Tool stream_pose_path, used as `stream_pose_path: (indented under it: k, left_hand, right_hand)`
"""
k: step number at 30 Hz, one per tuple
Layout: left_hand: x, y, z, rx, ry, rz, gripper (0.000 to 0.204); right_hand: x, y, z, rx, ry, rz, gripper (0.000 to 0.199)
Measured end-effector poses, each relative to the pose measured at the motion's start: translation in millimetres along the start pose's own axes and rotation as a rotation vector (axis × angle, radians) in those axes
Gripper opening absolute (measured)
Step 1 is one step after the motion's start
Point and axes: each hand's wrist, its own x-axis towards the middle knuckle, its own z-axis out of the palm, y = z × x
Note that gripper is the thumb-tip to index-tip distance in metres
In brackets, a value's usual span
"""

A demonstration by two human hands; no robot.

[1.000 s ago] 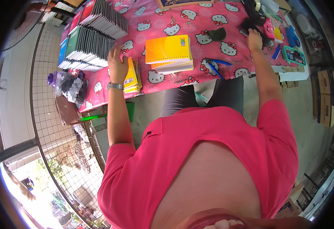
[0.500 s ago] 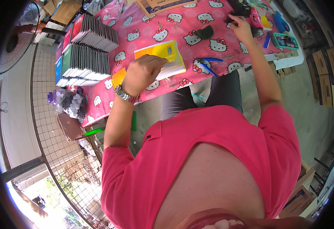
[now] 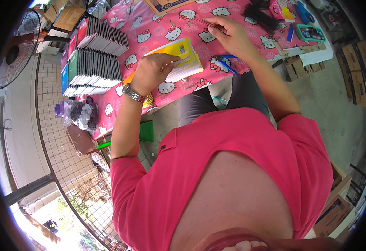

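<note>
My left hand (image 3: 153, 70), a metal-banded watch at its wrist, lies on a loose-leaf notebook (image 3: 186, 54) with a yellow cover; its fingers pinch the cover edge and sheets. Between the fingertips of my right hand (image 3: 229, 37) is a thin dark spiral binding coil (image 3: 201, 21), its free end pointing left above the table. Blue-handled pliers (image 3: 226, 65) lie right of the notebook, partly behind my right forearm. A heap of black binding coils (image 3: 261, 19) sits beyond my right hand. Partly hidden under my left wrist is another yellow notebook (image 3: 148, 101).
Stacked spiral notebooks (image 3: 95, 67) stand on the left of the pink patterned tablecloth (image 3: 149, 25). A cardboard box (image 3: 170, 5) is at the far edge. A teal tray (image 3: 310, 33) of small items sits at right. A fan (image 3: 17, 50) stands at far left.
My right hand has come leftward from the black coil heap toward the notebook, bringing one coil. My left hand stays at the notebook, with its fingers shifted slightly left along the cover.
</note>
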Motion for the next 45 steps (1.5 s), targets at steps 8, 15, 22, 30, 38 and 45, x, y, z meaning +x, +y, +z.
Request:
stream_pose_path:
  k: [8, 15, 22, 30, 38, 45]
  left_hand:
    - [0, -11, -6, -0.088, 0.014, -0.080, 0.021]
    - [19, -4, -13, 0.235, 0.238, 0.011, 0.021]
    - [25, 1, -3, 0.271, 0.316, -0.031, 0.023]
    - [28, 2, 3, 0.394, 0.338, -0.003, 0.021]
    - [28, 8, 0, 0.296, 0.321, -0.037, 0.018]
    - [28, 9, 2, 0.206, 0.361, -0.022, 0.018]
  right_hand:
    - [-9, -20, -3, 0.253, -0.084, 0.161, 0.030]
    - [-7, -41, 10, 0.002, 0.010, -0.161, 0.028]
    - [24, -43, 20, -0.239, 0.018, -0.395, 0.027]
    - [20, -45, 23, -0.234, 0.030, -0.364, 0.027]
    - [28, -47, 20, -0.174, -0.032, -0.469, 0.032]
    - [24, -47, 18, -0.127, -0.037, -0.343, 0.033]
